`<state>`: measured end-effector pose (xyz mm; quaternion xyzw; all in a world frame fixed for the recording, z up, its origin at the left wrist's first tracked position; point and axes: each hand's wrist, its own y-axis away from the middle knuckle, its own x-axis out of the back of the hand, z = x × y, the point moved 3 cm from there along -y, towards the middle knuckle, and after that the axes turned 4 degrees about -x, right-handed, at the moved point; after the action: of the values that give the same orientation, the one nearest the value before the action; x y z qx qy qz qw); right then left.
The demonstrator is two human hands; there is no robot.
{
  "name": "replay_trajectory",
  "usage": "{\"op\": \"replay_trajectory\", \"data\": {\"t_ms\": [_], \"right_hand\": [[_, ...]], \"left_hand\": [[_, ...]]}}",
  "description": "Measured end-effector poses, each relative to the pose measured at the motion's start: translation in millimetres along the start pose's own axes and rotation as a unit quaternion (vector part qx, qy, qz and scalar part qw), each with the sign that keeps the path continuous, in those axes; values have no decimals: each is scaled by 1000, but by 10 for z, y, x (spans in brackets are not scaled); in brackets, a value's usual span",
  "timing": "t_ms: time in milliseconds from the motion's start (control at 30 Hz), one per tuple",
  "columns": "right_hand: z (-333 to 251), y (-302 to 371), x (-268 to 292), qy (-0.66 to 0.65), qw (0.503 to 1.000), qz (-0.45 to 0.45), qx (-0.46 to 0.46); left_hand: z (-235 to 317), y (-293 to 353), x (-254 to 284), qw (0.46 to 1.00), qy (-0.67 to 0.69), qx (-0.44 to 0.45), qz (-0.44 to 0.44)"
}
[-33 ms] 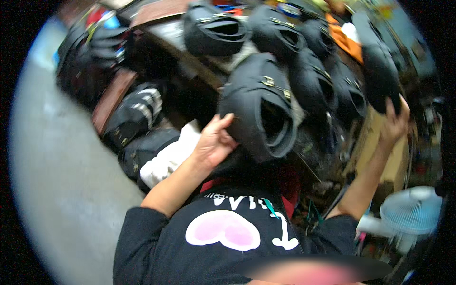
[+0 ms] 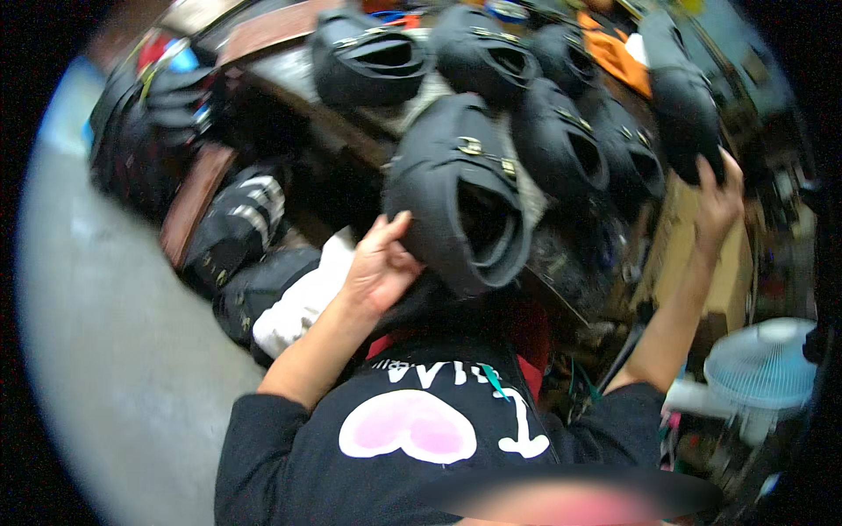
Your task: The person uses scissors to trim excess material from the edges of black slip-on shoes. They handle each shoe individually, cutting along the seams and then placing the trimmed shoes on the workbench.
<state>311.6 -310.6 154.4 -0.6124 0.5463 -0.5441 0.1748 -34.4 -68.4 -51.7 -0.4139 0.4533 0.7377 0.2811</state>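
Note:
A black shoe-like piece [image 2: 456, 197] with two brass-coloured buckles and a wide dark opening is in front of me. My left hand [image 2: 381, 266] is closed at its left edge, thumb on the near side and the other fingers curled beside it. To the far right, my right hand [image 2: 721, 197] has its fingers around the lower end of another long black piece [image 2: 684, 105], which stands nearly upright. Several similar buckled pieces, such as the one at the back left [image 2: 368, 66] and the one right of centre [image 2: 561, 140], sit on the bench. Motion blurs the details.
A blue and white fan [image 2: 761, 368] stands at the lower right, near a cardboard box [image 2: 693, 250]. Orange cloth [image 2: 614, 57] lies at the back. A white cloth [image 2: 303, 302], stacked black pieces [image 2: 175, 105] and grey floor [image 2: 114, 351] are to my left.
The view has shifted slightly, so the bench and pieces appear further left and a little higher. Both hands stay at the same black pieces.

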Motion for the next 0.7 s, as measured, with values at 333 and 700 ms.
{"op": "replay_trajectory", "data": {"t_ms": [333,700], "right_hand": [[1649,328,-38,393,911,-32,-123],[1633,467,-360,230,969,-45,-77]], "left_hand": [[57,45,11,999,-4,-35,25],[127,-21,204,992,50,9,-118]]}}
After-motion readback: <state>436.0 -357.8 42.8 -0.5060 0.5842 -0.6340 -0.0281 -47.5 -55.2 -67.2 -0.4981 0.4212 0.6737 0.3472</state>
